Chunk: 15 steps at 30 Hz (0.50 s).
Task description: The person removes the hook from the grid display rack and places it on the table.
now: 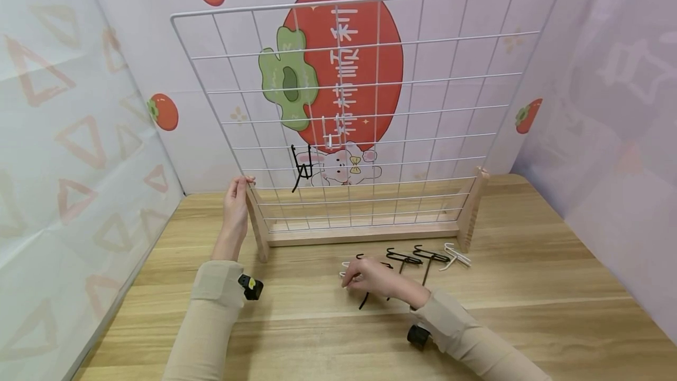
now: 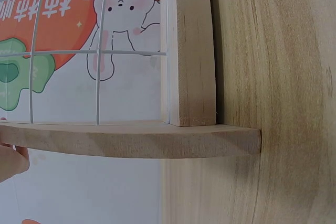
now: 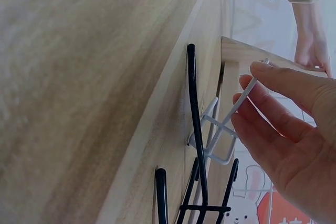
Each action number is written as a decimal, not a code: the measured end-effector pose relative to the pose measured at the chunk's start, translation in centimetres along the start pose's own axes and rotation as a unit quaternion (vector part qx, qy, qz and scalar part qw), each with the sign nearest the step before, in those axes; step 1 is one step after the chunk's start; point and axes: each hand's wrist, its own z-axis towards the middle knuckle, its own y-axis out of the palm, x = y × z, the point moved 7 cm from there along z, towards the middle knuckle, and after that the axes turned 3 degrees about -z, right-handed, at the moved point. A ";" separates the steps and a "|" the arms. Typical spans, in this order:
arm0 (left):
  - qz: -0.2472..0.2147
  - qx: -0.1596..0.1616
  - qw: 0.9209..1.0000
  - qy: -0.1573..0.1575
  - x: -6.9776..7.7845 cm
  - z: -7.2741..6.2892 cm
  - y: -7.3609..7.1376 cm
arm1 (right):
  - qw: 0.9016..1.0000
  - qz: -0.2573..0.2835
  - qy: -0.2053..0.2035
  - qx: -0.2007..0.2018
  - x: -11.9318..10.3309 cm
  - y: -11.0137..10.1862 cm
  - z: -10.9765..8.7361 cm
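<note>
A white wire grid panel (image 1: 378, 81) stands in a wooden base (image 1: 365, 234). At its left end, my left hand (image 1: 236, 204) grips the top of the wooden upright (image 2: 131, 140); in the left wrist view only part of that hand shows at the edge. My right hand (image 1: 372, 278) is low over the table, where its thumb and fingers pinch the prong of a white wire hook (image 3: 227, 124). Close beside that hand lies a black hook (image 3: 197, 129), partly covered by it in the head view. A black hook (image 1: 304, 170) and a white hook (image 1: 330, 134) hang on the grid.
More black hooks (image 1: 431, 256) and another white hook (image 1: 457, 255) lie in a row before the base on the wood-grain table (image 1: 301, 334). A printed backdrop (image 1: 222, 151) hangs behind the grid, with further sheets at both sides.
</note>
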 end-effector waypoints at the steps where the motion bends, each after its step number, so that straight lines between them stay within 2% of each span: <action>1: -0.001 0.000 1.000 0.001 0.0 0.0 0.0 | 1.000 0.001 0.001 -0.002 0.0 0.1 0.0; 15: -0.005 -0.006 1.000 0.008 0.0 0.0 0.0 | 0.999 0.028 -0.020 0.010 -0.2 0.2 0.0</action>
